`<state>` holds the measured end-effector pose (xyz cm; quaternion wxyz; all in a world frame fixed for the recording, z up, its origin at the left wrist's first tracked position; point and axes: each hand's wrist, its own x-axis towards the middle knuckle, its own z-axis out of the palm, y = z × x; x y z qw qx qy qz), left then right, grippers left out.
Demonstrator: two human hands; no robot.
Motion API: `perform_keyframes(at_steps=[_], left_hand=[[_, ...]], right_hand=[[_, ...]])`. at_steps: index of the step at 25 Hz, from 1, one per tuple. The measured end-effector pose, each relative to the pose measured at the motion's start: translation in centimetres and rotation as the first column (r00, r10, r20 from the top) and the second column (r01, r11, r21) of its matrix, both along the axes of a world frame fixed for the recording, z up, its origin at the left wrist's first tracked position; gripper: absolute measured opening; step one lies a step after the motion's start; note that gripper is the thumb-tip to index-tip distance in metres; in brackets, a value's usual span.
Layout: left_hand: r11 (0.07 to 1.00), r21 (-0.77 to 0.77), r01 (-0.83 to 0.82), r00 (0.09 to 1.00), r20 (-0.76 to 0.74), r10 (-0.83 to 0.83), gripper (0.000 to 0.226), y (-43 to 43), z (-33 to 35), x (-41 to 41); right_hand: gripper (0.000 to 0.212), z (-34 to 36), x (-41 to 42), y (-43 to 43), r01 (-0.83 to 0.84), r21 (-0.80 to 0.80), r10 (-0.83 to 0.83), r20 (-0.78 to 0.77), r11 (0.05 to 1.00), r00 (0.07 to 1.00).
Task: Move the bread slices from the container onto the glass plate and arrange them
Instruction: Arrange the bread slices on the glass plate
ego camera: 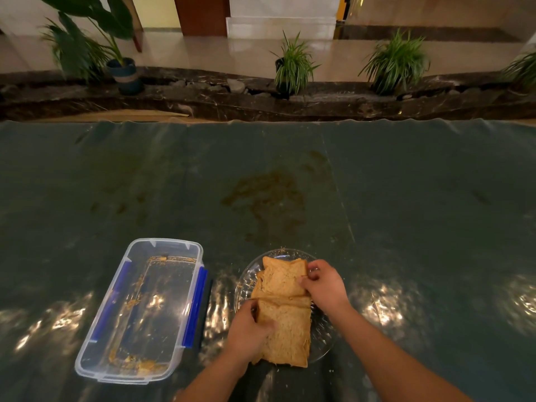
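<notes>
A round glass plate (246, 278) sits near the table's front edge and carries brown bread slices. The far slices (282, 278) overlap in a small stack, and the near slices (290, 335) hang a little past the plate's front rim. My left hand (249, 333) grips the left edge of the near slices. The right edge of the far slices is pinched by my right hand (323, 285). Left of the plate stands the clear plastic container (139, 311) with blue clips, holding only crumbs.
A dark green plastic-covered tablecloth (406, 198) covers the table, with a brownish stain (266, 195) beyond the plate. Crumbs lie around the plate. Behind the table's far edge runs a dark stone ledge with potted plants (293, 66).
</notes>
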<state>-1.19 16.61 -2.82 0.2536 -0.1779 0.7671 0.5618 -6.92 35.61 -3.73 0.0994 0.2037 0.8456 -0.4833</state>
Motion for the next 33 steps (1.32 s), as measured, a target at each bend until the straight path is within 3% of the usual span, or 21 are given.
perform_keyframes(at_steps=[6,8,12,16,21,23,26,28,30,31,33], left_hand=[[0.986,-0.167,0.025,0.995,-0.094,-0.042,0.04,-0.3,0.0,-0.1],[0.965,-0.262,0.012,0.983,-0.175,-0.06,0.032,0.0,0.4,0.0],[0.962,-0.272,0.015,0.984,-0.168,-0.062,0.025,0.4,0.5,-0.2],[0.993,-0.104,-0.051,0.997,-0.064,0.045,0.008,-0.2,0.6,-0.7],[0.962,0.127,-0.24,0.971,0.047,0.236,0.02,-2.3,0.6,-1.6],[0.938,0.174,-0.3,0.953,0.106,0.285,0.021,-2.7,0.6,-1.8],[0.952,0.137,-0.272,0.958,0.131,0.254,0.022,-2.5,0.2,-1.6],[0.977,0.057,-0.207,0.977,0.065,0.203,0.024,-1.9,0.2,-1.4],[0.991,-0.094,-0.093,0.995,-0.056,0.088,0.03,-1.5,0.1,-1.4],[0.983,-0.18,-0.04,0.993,-0.12,0.019,0.035,-1.3,0.1,-1.4],[0.923,-0.383,0.016,0.968,-0.224,-0.11,0.044,-1.0,0.1,-1.7]], right_hand=[[0.024,0.7,0.1,-0.1,0.026,-0.168,-0.059,-0.194,0.985,0.979],[0.025,0.9,-0.1,-0.1,0.048,-0.207,-0.094,-0.219,0.977,0.971],[0.021,1.3,-0.7,0.2,0.161,-0.346,-0.241,-0.201,0.924,0.949],[0.019,1.5,-1.5,1.9,0.403,-0.572,-0.508,-0.026,0.714,0.861],[0.02,0.3,-0.9,4.6,0.554,-0.686,-0.522,0.288,0.472,0.803],[0.022,-0.2,-0.2,5.3,0.557,-0.71,-0.475,0.347,0.429,0.809],[0.022,-0.7,0.9,5.9,0.538,-0.652,-0.375,0.388,0.534,0.842],[0.021,-0.7,1.4,5.9,0.46,-0.521,-0.321,0.339,0.719,0.885],[0.018,-0.5,1.5,5.8,0.271,-0.226,-0.221,0.226,0.936,0.949],[0.017,-0.2,1.4,5.6,0.159,-0.051,-0.148,0.177,0.986,0.973],[0.021,0.3,1.0,5.4,0.015,0.219,-0.035,0.09,0.976,0.995]])
